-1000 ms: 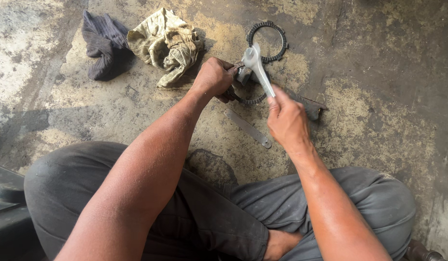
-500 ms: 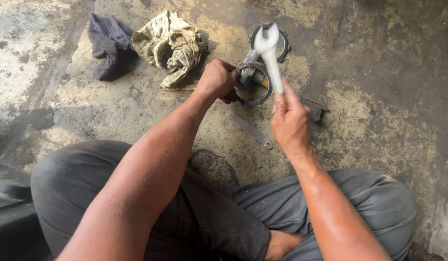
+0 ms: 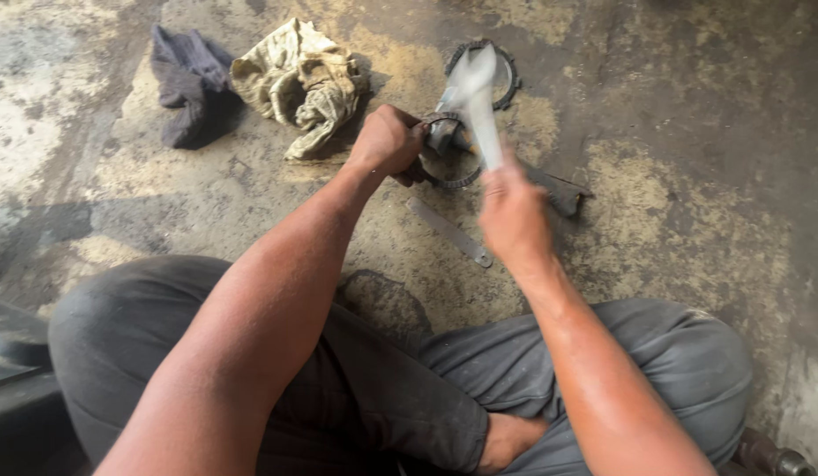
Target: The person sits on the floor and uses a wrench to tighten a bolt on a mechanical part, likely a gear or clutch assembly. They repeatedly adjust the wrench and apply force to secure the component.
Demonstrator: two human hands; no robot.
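- The left hand [image 3: 387,139] is clenched on a toothed metal ring [image 3: 446,150] that sits on the floor at about 12 o'clock from the person's lap, holding its near-left edge.
- The right hand [image 3: 515,216] is wrapped in a fist around the handle of a pale metal spanner [image 3: 476,97]; both hand and tool are blurred. The spanner's head points up toward 12 o'clock, over the ring.
- A second toothed ring [image 3: 506,75] lies flat just beyond the first, at 12 to 1 o'clock, partly covered by the spanner's head.
- A flat metal strip [image 3: 448,231] lies on the floor between the two forearms, slanting from 11 toward 5 o'clock, apart from both hands.
- A dark metal piece [image 3: 560,189] lies just right of the right hand, at about 2 o'clock from the ring; its shape is hard to tell.
- A crumpled yellowish rag [image 3: 307,84] lies at 10 o'clock from the left hand, near it but not touching.
- A dark blue cloth [image 3: 186,84] lies just left of the rag, farther out toward 10 o'clock.
- Nothing lies between either hand and the held ring.
- The floor [image 3: 691,176] is rough, stained concrete with yellow-brown patches and darker oily areas to the right.
- The person sits cross-legged in grey trousers [image 3: 373,397], a bare foot tucked between the knees.
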